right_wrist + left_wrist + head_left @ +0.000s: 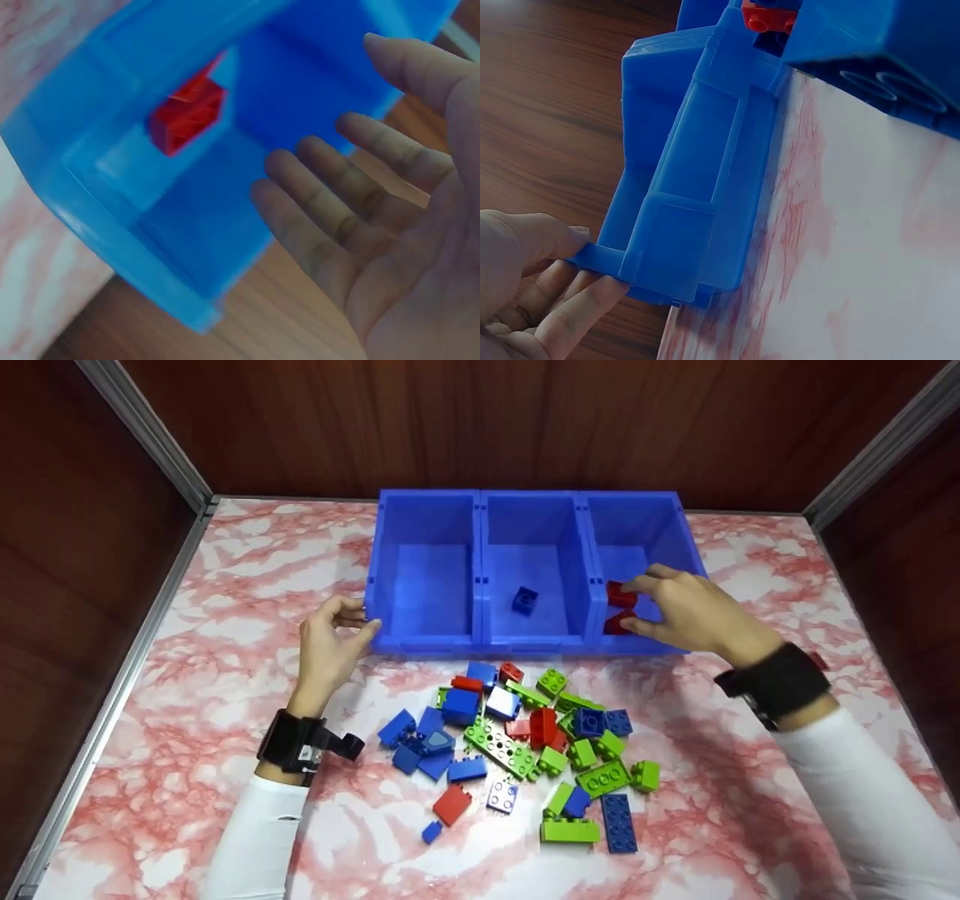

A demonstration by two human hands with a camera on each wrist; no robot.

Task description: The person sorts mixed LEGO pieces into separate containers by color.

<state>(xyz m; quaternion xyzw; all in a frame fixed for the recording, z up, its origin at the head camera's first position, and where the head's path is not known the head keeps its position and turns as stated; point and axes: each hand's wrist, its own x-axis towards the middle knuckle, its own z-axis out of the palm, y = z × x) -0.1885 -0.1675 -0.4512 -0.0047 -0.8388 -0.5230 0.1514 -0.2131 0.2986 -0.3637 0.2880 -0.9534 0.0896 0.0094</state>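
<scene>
A blue three-compartment bin [532,645] stands at the back of the table. My left hand [330,649] pinches its near left corner; the left wrist view shows the thumb and fingers on either side of the rim [604,259]. My right hand [694,611] is over the right compartment, and the right wrist view shows its fingers extended and the palm holding nothing. Below it, red bricks [187,120] lie on that compartment's floor. The middle compartment holds one dark blue brick [525,601]. Nothing lies in the left compartment.
In front of the bin spreads a loose pile of toy bricks: green [499,746], blue [461,706], red [452,805] and a whitish one [502,796]. Brown wood-grain panels [480,420] enclose the pink-and-white marbled table [247,547] at back and sides.
</scene>
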